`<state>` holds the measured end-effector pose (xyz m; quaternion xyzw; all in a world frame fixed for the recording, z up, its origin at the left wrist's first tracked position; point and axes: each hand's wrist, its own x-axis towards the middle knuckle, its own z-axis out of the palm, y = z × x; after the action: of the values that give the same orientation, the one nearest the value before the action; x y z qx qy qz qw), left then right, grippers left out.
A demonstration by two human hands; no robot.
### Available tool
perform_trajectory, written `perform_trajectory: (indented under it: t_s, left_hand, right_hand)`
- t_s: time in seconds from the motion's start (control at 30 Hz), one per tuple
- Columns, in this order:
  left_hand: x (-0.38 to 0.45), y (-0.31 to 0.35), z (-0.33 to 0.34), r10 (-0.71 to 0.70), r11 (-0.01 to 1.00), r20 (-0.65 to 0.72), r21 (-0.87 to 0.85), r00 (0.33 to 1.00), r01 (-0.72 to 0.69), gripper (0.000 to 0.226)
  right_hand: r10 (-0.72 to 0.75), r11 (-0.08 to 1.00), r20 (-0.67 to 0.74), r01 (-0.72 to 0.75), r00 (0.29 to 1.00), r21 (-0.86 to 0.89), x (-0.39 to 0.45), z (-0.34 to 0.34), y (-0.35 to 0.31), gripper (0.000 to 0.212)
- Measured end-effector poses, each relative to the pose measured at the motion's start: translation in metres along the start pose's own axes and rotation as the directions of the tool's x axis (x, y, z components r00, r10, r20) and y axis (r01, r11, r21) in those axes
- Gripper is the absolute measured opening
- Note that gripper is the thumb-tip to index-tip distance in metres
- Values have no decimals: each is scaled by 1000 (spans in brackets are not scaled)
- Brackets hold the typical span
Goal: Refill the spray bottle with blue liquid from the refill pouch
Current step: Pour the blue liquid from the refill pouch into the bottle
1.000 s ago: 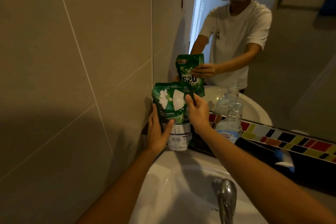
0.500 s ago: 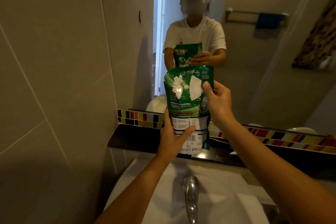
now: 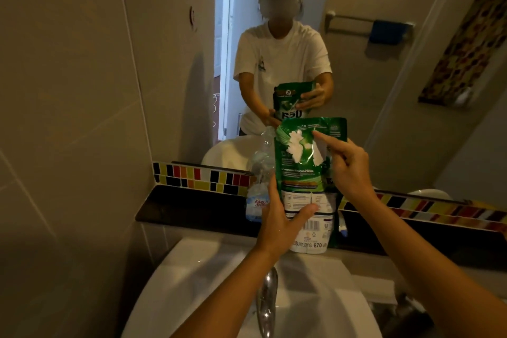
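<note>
A green refill pouch (image 3: 301, 162) with a white lower label stands upright over the back rim of the sink. My left hand (image 3: 279, 217) grips its lower left side, thumb across the label. My right hand (image 3: 345, 164) holds its upper right edge, index finger stretched across the top. A clear plastic bottle (image 3: 259, 181) with a pale blue label stands on the dark ledge just left of the pouch, partly hidden behind it and my left hand. Its top looks uncapped, though I cannot tell for sure.
A white sink (image 3: 208, 277) with a chrome tap (image 3: 267, 299) lies below my arms. A dark ledge (image 3: 192, 208) and a coloured tile strip (image 3: 200, 177) run under the mirror, which reflects a person holding the pouch. A tiled wall stands at the left.
The pouch has moved right, from the left corner to above the tap, held by both hands throughout. The clear bottle now shows to the pouch's left. The view has shifted right and up.
</note>
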<state>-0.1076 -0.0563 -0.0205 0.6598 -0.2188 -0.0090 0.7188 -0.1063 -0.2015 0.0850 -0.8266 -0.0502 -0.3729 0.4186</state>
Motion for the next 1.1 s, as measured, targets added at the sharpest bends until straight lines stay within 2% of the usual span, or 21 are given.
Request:
perform_trajectory:
  t_s: [0.1,0.27,0.6,0.97,1.1]
  left_hand:
    - [-3,-4,5,-23,1000,6,13,1000,22,96]
    - [-5,-7,7,-18,1000,19,15,1000,18,108]
    - [0,-14,20,-65,998,-35,-10,997,64,96]
    - [-6,-2,51,-183,980,-105,-93,977,174,98]
    - [-2,-3,63,-208,972,-110,-131,972,193,97]
  right_hand:
    - [43,999,48,-44,998,23,0,2,7,30]
    - [38,997,128,-47,991,69,3,8,11,34]
    - [27,999,231,-19,973,-37,16,11,27,31]
    - [158,987,388,-129,908,-100,34,-4,37,31]
    - [180,981,443,-126,878,-149,44,-3,42,29]
